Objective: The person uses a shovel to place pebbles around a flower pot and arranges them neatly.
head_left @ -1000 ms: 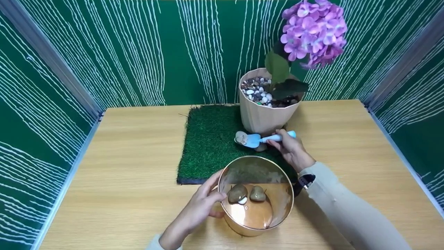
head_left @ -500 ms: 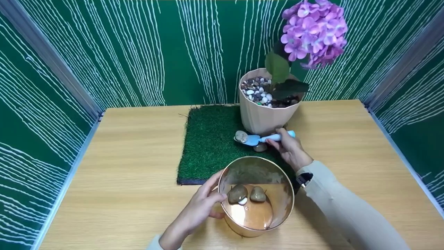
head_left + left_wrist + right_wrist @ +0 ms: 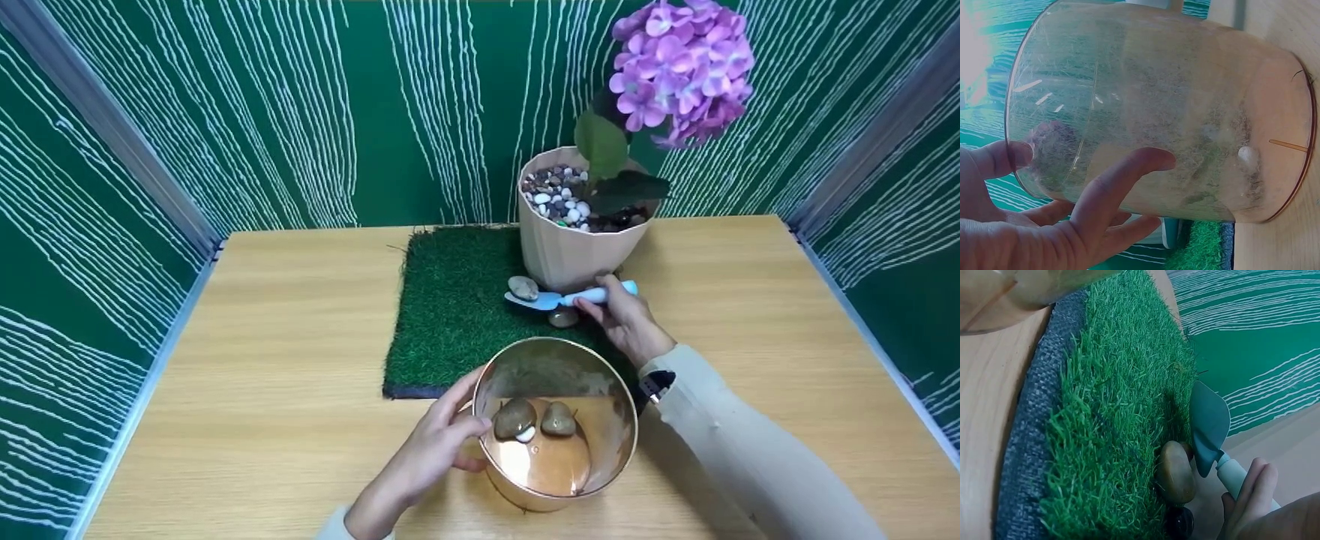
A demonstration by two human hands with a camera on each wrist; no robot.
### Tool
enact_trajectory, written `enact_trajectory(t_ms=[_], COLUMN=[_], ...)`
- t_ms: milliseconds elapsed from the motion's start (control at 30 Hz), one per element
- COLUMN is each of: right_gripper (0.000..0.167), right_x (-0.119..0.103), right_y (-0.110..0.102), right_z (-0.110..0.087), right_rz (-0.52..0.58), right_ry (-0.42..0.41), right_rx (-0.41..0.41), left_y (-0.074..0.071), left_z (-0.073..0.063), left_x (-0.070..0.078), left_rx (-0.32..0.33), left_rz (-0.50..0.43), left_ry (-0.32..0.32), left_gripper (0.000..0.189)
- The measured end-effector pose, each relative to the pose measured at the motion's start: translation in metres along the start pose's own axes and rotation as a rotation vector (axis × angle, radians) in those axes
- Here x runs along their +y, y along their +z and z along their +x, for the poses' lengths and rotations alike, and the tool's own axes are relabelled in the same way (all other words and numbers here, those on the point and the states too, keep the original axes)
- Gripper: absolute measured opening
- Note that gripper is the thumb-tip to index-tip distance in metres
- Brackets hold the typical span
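Nearest of all, a see-through amber bucket (image 3: 555, 369) is gripped on its left side by the left hand (image 3: 439, 442), thumb at the rim, mouth facing up. Two brown stones (image 3: 515, 418) and a white pebble (image 3: 526, 434) can be seen inside; whether the bottom's flat on the table (image 3: 262, 360) can't really be told.

A bit farther and to the right, a little blue trowel (image 3: 585, 296) is held by its handle in the right hand (image 3: 628, 322). So the hands are apart, each clamped on its own thing. The trowel is held out over the green mat (image 3: 442, 300), just near of the pot (image 3: 570, 255): blade pointed left, handle to the right, long axis pretty much left to right. A pale oval stone (image 3: 523, 287) seems to be carried on the blade, its own long axis roughly the same way.

Looks like the scoop-and-lift step is in hand. For the next move the blade should probably be held level, since something that rounded could roll off. Another stone (image 3: 563, 319) is left on the mat, just near of the blade. Farthest back, a purple flower (image 3: 682, 75) is held up by the pot.
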State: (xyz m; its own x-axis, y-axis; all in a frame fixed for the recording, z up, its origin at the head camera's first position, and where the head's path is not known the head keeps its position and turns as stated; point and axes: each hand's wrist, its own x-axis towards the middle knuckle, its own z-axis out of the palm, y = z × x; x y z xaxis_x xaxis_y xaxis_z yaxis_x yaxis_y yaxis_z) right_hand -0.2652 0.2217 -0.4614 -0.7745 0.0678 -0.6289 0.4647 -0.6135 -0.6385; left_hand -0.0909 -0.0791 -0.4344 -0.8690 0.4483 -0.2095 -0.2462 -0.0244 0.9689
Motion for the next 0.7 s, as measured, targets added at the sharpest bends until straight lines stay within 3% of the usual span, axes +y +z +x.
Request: enact_trajectory(t_ms=[433, 700], right_gripper=[0.013, 0.015], right_x=[0.003, -0.004], right_y=[0.0, -0.008], right_z=[-0.003, -0.02], right_rz=[-0.048, -0.064], right_ry=[-0.044, -0.021], right_rx=[-0.047, -0.103], left_y=[0.0, 0.0], left_z=[0.0, 0.0], left_x=[-0.001, -0.001], left_rx=[-0.003, -0.001], left_rz=[0.002, 0.013], left_ry=[0.003, -0.002], left_gripper=[0.074, 0.073])
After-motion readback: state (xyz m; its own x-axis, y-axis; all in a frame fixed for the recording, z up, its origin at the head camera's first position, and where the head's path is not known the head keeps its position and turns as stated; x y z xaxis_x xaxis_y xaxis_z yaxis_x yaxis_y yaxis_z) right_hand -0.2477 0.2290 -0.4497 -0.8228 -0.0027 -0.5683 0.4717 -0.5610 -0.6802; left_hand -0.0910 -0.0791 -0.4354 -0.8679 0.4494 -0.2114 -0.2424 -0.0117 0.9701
